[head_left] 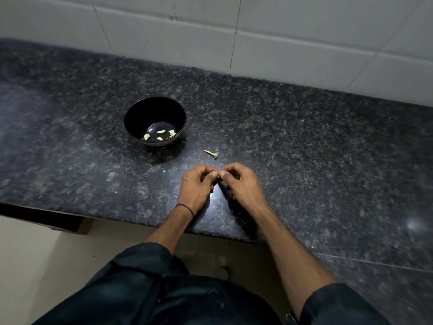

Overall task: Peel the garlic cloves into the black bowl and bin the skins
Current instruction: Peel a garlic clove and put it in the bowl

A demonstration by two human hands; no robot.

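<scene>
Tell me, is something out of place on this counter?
A garlic stalk lies loose on the granite counter, beyond the left hand and right of the black bowl, not yet binned. A pale scrap lies nearby. Nothing looks spilled or damaged.

Cloves [160, 131] in bowl [140, 113], stem [211, 153] at bowl's 4 o'clock, clove [218, 171] between left hand [195, 186] and right hand [243, 184] at stem's 6 o'clock

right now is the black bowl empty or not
Not empty: the round black bowl holds about four pale peeled garlic cloves on its bottom.
</scene>
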